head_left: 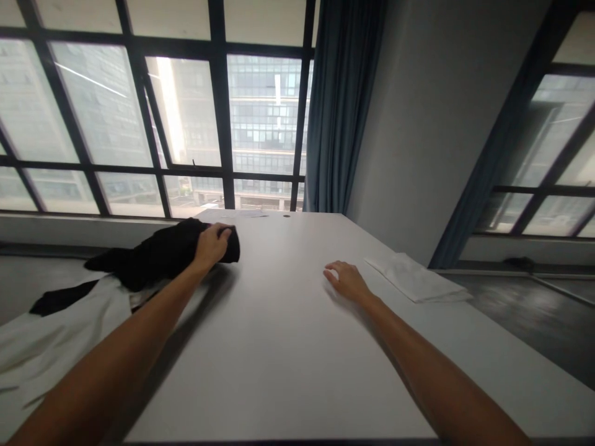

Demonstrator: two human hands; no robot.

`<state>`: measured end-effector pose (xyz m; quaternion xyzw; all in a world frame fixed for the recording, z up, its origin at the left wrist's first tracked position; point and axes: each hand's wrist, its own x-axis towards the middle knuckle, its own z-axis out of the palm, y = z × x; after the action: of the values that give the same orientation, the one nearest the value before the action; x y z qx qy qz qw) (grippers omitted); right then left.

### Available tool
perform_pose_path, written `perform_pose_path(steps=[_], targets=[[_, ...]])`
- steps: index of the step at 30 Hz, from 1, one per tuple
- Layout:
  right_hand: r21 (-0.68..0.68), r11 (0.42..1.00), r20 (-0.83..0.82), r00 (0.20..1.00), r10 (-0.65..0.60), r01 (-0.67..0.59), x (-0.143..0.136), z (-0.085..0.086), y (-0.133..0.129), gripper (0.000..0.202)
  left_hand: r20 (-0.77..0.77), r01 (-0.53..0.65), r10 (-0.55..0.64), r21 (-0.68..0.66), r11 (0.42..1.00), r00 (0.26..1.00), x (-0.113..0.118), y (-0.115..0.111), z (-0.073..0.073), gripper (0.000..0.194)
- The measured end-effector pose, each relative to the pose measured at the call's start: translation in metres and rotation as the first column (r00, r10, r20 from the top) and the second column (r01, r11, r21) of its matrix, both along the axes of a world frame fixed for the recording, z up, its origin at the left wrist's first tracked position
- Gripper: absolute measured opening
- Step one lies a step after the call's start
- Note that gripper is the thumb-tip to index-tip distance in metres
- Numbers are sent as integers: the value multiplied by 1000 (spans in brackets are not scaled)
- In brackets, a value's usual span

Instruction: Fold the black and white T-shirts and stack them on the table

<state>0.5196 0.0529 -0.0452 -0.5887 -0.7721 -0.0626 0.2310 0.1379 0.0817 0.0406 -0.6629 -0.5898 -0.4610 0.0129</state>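
My left hand grips the edge of a black cloth at the left side of the white table. The cloth is bunched, and its right end hangs just past my fingers. My right hand is at the table's right half, fingers apart and slightly curled, holding nothing. To its right lies a folded white cloth, not touched by the hand. White fabric lies loosely at the left, partly under the black cloth and partly hidden by my left forearm.
Thin white sheets lie at the table's far edge, near a small dark round spot. Beyond stand large windows, a blue curtain and a grey pillar.
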Motion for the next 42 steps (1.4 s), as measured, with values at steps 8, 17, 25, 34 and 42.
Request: perform_pose_path(steps=[8,17,25,34,42], targets=[[-120,976,-47,983,175,-179,-14,-17,-12,71,-133,780,-894,-445,439,428,87,-86,-58,44],[-134,930,-104,938,332,-344,-39,-30,-16,47,-502,101,-413,-537,838,760,-14,-37,-67,85],[85,944,-355,875,329,-320,-26,3,-10,37,146,340,-310,-285,896,939,-24,-18,-51,31],[153,985,-705,690,166,-81,27,30,-9,42,770,342,17,-303,889,637,-36,-10,-46,27],[199,970,-707,705,46,136,35,22,-2,57,-40,45,-63,-350,936,997,-30,-19,-57,61]])
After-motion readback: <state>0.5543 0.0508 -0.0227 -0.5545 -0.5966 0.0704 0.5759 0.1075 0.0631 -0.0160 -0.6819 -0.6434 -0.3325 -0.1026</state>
